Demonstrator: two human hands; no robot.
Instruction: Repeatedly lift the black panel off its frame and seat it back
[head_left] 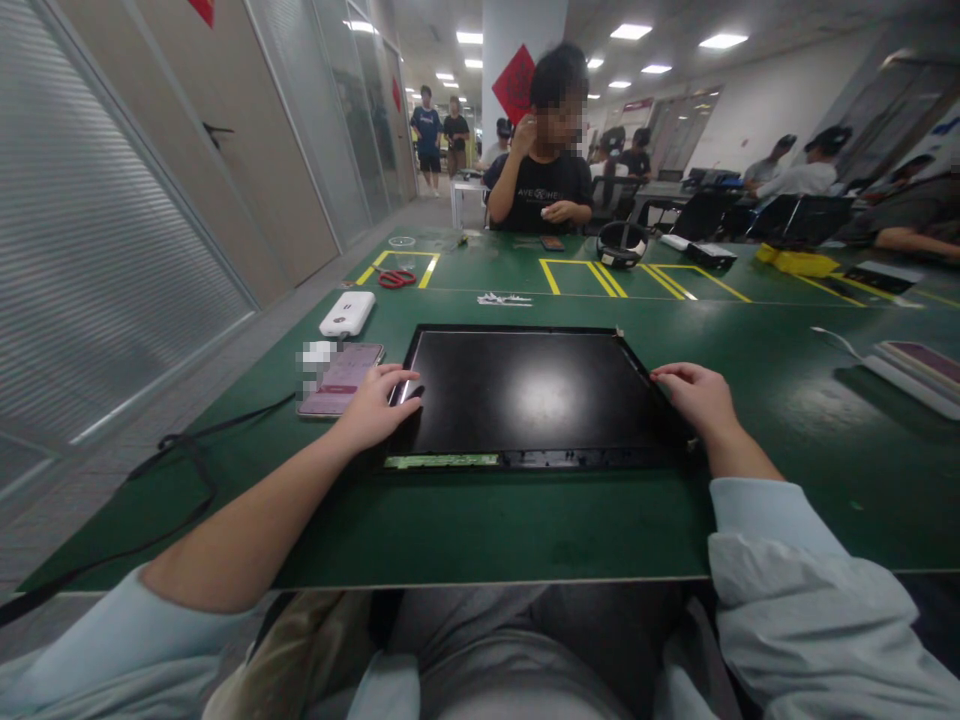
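In front of me a black LCD screen panel lies flat on the green table. Along its near edge a narrow green circuit board strip is exposed. My left hand rests at the panel's left edge, thumb and fingers apart, fingertips over the border. At the right edge, my right hand has its thumb and fingertips pinched together on the panel's rim. The undersides of both hands' fingers are partly hidden. Close to my left hand lies a phone.
Beyond the phone is a white power bank. Red scissors, small white parts and a black headset lie farther back. A dark strap crosses the left table edge. A person is opposite; devices lie right.
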